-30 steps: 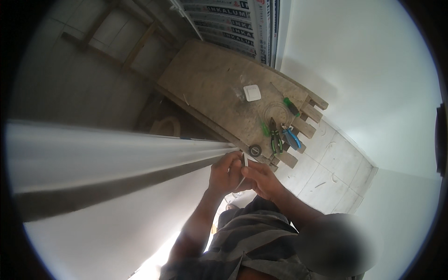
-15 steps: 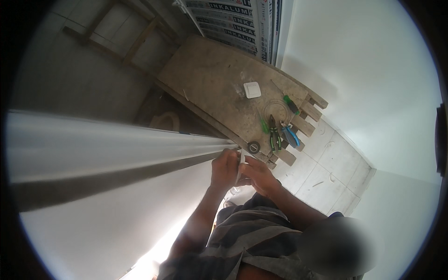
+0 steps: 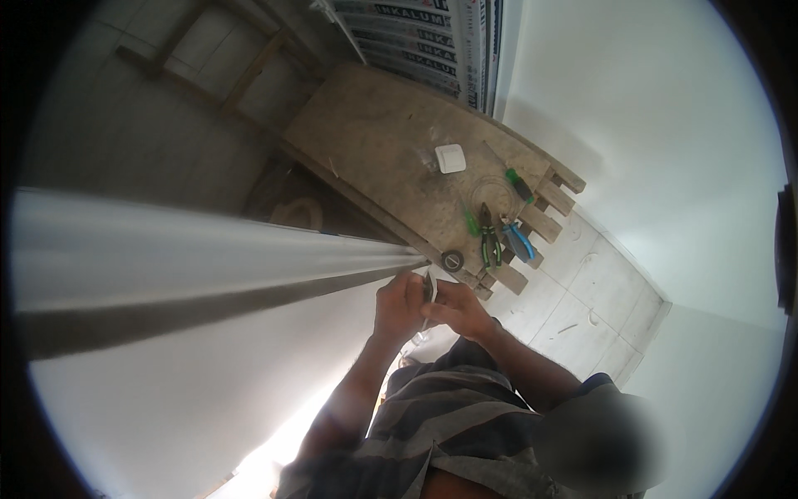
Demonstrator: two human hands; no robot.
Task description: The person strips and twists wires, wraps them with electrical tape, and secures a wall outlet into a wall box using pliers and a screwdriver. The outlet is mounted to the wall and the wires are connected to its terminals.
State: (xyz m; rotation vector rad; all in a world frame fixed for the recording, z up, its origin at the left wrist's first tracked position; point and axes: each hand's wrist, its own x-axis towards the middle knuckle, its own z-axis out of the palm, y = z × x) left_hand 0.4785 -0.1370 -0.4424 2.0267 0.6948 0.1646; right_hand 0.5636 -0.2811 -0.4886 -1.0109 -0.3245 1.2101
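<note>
Both of my hands meet just off the near end of the wooden work table, closed on a thin, pale flat piece (image 3: 430, 293) seen nearly edge-on; its kind is hard to make out. My left hand (image 3: 399, 306) grips its left side with curled fingers. My right hand (image 3: 459, 309) holds it from the right, thumb pressed across its lower part. On the table beyond lie a black tape roll (image 3: 452, 261), green-and-black pliers (image 3: 490, 241), blue-handled cutters (image 3: 519, 241), a green-handled screwdriver (image 3: 519, 185), a smaller green tool (image 3: 471, 222) and a white square switch plate (image 3: 450, 159).
The slatted table (image 3: 374, 141) runs away to the upper left. A white wall edge (image 3: 208, 266) comes in close at my left. Wrapped profiles (image 3: 416, 46) stand behind the table, with a wooden frame (image 3: 249, 75) on the far-left floor. A white wall (image 3: 657, 150) rises at right.
The pale piece has turned a little in my hands, showing a darker inner side. My right fingers and thumb have shifted slightly lower on it. The tools on the table have stayed put.
</note>
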